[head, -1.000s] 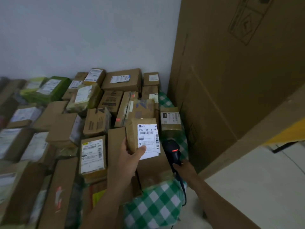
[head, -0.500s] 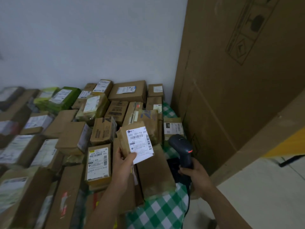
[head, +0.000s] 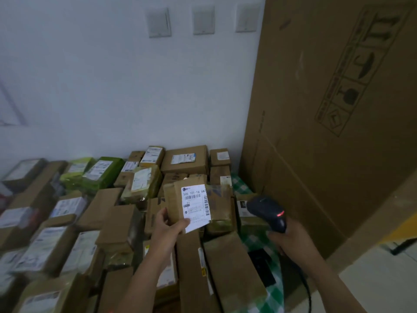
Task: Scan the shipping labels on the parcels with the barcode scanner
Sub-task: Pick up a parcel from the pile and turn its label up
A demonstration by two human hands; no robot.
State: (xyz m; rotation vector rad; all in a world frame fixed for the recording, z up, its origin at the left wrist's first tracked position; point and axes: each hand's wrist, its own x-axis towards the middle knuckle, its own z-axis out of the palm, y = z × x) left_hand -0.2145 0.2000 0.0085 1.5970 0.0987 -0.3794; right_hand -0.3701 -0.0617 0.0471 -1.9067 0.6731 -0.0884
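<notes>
My left hand (head: 167, 228) grips a small brown parcel (head: 174, 202) by its lower edge and holds it up above the pile. Its white shipping label (head: 195, 206) faces me, with the thumb on the label's bottom corner. My right hand (head: 291, 239) holds the black barcode scanner (head: 268, 212) by its handle, to the right of the parcel. A red light glows on the scanner's head, which points left toward the label. The scanner's cable (head: 304, 288) hangs down past my right wrist.
Many brown and green labelled parcels (head: 108, 213) cover a surface with a green checked cloth (head: 274, 297). A tall cardboard carton (head: 327, 109) stands close on the right. The white wall (head: 112, 75) behind carries three switch plates. Pale floor (head: 383, 274) lies at the lower right.
Both hands have risen: the left lifted the parcel higher off the pile, and the right brought the scanner up beside it. The camera tilted up, showing more wall.
</notes>
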